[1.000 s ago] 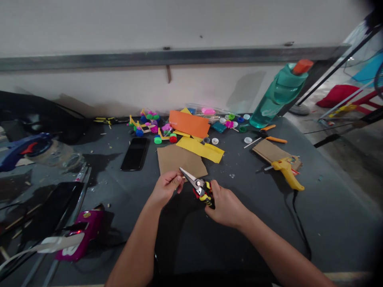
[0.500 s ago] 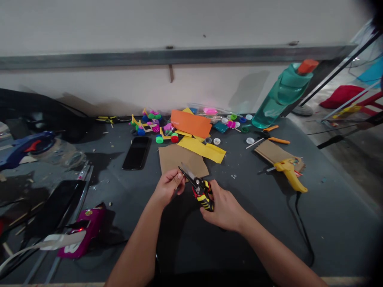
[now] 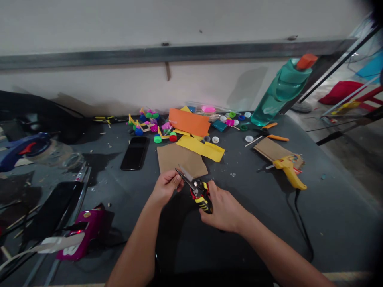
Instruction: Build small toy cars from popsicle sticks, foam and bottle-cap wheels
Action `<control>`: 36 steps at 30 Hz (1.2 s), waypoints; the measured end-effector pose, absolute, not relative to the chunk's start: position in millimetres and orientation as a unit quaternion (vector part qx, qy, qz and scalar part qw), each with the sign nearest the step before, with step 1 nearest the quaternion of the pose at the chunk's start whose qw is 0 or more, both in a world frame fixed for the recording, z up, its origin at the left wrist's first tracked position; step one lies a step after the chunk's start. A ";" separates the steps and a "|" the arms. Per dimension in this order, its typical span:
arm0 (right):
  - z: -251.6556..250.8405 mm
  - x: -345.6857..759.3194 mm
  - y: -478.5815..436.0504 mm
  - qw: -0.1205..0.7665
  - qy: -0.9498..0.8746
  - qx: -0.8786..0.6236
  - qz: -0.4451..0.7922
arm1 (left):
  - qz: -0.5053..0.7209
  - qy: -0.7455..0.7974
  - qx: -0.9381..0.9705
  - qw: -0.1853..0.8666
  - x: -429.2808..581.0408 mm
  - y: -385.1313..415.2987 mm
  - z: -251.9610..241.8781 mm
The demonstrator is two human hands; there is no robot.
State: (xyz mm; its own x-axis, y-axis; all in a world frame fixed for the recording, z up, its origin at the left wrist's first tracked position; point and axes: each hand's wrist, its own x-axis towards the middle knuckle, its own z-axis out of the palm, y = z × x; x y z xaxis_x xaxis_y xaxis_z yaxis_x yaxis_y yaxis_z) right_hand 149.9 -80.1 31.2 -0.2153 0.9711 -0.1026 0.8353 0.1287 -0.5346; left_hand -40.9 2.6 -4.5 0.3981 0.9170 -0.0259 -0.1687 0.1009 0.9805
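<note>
My right hand (image 3: 222, 208) grips the yellow-and-black handles of a pair of snips (image 3: 196, 186), whose blades are slightly apart and point up-left. My left hand (image 3: 165, 187) is pinched right at the blade tips, holding something too small to make out. Both hands hover over the dark table (image 3: 329, 215), just in front of a brown cardboard sheet (image 3: 179, 159).
A black phone (image 3: 135, 153) lies left of the cardboard. Yellow paper (image 3: 200, 148), orange card (image 3: 189, 122) and coloured bottle caps lie behind. A yellow glue gun (image 3: 289, 170) rests on cardboard at the right, a teal bottle (image 3: 278, 93) beyond. A pink device (image 3: 85, 231) sits front left.
The snips' blades have parted slightly and the tool has shifted a little to the left and down. My left hand stays pinched at the blade tips.
</note>
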 end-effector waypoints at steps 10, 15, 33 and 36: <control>29.6 151.6 -78.5 0.115 -0.741 -0.629 0.203 | 0.429 0.366 0.508 0.651 -36.1 2.7 -13.0; 28.6 152.2 -76.7 0.116 -0.735 -0.628 0.227 | 0.438 0.345 0.496 0.666 -32.1 2.7 -7.3; 32.6 158.3 -77.7 0.152 -0.725 -0.586 0.328 | 0.374 0.270 0.407 0.788 -40.4 1.2 4.6; 31.0 159.1 -78.7 0.145 -0.741 -0.585 0.297 | 0.361 0.255 0.378 0.813 -42.4 2.9 2.3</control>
State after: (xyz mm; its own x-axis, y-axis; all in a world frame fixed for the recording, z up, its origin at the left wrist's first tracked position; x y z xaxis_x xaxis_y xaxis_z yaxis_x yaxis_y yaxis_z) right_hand 159.1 -78.7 31.0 -0.2739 0.9524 -0.1337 0.7804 0.1389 -0.6097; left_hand -42.4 2.9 2.3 0.6084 0.7808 -0.1417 -0.3946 0.4525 0.7997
